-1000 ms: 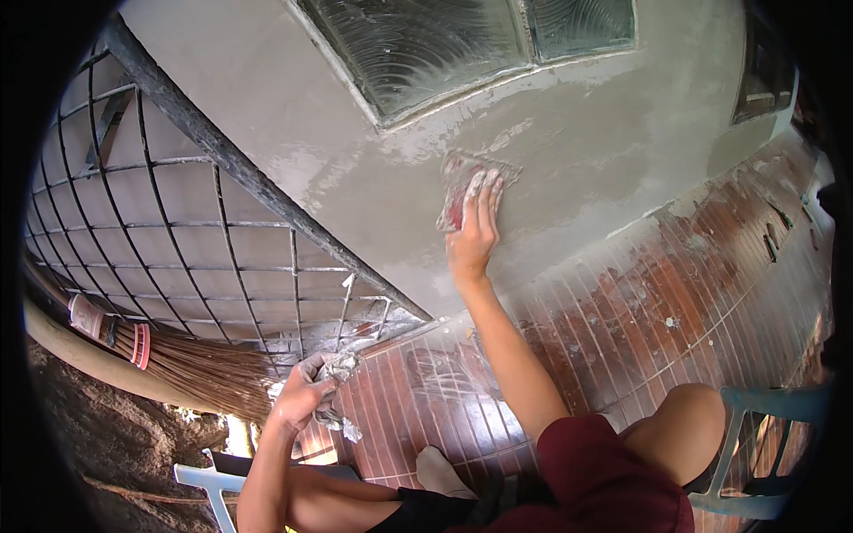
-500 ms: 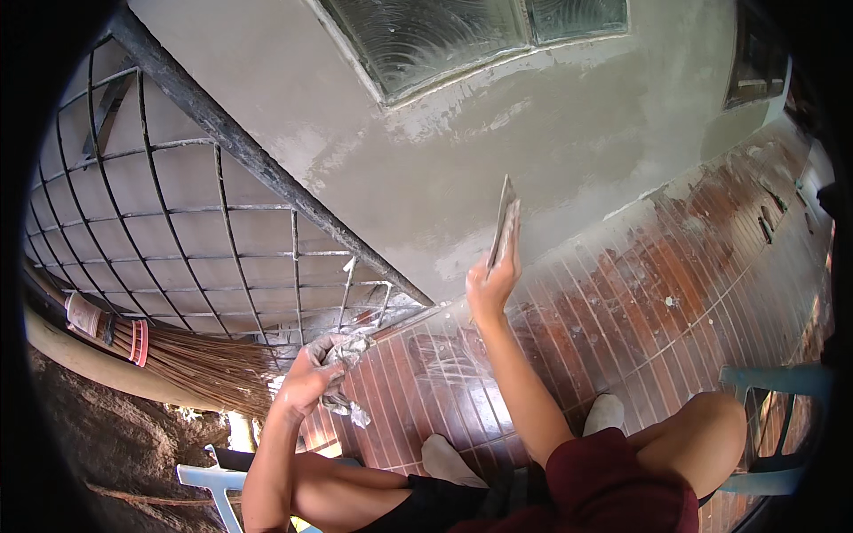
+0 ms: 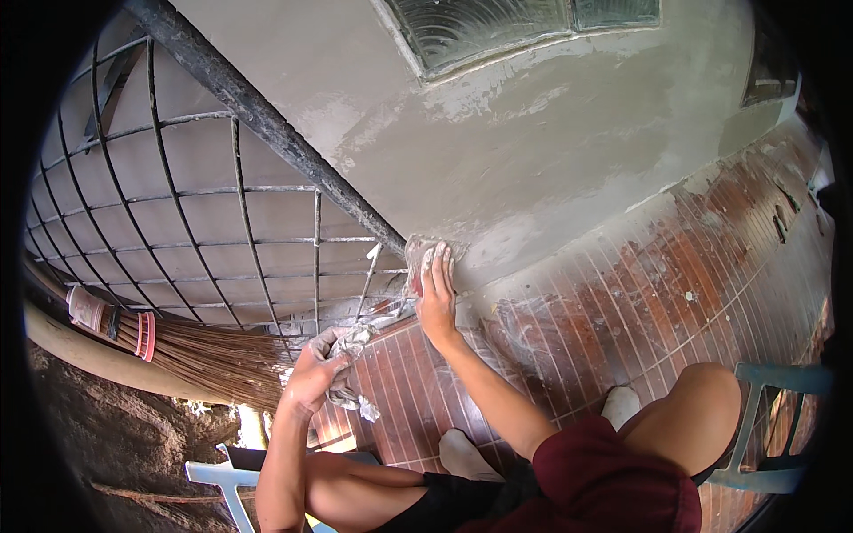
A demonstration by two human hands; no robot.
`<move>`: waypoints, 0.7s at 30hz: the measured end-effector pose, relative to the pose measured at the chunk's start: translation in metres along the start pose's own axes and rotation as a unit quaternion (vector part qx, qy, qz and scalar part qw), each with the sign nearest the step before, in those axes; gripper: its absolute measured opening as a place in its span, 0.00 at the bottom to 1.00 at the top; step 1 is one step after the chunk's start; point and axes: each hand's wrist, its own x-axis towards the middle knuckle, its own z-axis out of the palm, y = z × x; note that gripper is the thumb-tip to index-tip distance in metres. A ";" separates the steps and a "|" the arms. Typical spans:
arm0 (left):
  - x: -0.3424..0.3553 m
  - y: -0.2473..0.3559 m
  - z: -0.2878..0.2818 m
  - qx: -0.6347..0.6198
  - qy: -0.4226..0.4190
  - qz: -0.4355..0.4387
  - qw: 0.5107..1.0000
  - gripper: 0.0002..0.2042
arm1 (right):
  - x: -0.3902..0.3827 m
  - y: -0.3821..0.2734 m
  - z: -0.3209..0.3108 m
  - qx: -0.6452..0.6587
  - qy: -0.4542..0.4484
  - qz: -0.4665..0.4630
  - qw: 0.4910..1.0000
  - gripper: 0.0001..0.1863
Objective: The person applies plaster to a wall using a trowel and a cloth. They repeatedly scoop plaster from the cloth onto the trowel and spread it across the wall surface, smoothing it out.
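Note:
My right hand (image 3: 436,302) is closed on a flat, grey-smeared scraper blade (image 3: 418,253), fingers laid along its back. The blade lies against the lower wall (image 3: 569,151), beside the foot of the dark slanting post (image 3: 275,124). Wet grey coating covers the wall, with paler patches. Lower and to the left, my left hand (image 3: 311,375) grips a crumpled whitish rag (image 3: 354,342), smeared with grey; one end hangs below the fingers. Pale residue coats the fingers of both hands.
A metal grille (image 3: 204,191) joins the post on the left. Below it lies a stick broom (image 3: 213,351). Splattered red-brown tiles (image 3: 569,329) run along the wall's base. Glass panes (image 3: 498,31) sit higher up. Part of a blue chair (image 3: 782,377) shows at the right.
My right hand has swung left and down, bringing the blade from in front of the wall onto it near the post. My left hand keeps the rag. The view has shifted slightly.

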 end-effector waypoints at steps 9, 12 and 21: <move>0.008 0.001 -0.004 -0.026 -0.057 0.009 0.998 0.14 | 0.044 0.033 -0.107 0.040 0.242 0.211 0.946 0.36; 0.014 -0.003 -0.009 -0.046 -0.046 -0.012 0.998 0.15 | 0.140 0.061 -0.130 -0.025 0.277 0.122 0.953 0.40; 0.023 -0.005 -0.023 -0.050 -0.011 -0.017 0.999 0.14 | 0.139 0.016 -0.054 -0.018 0.229 0.059 0.972 0.37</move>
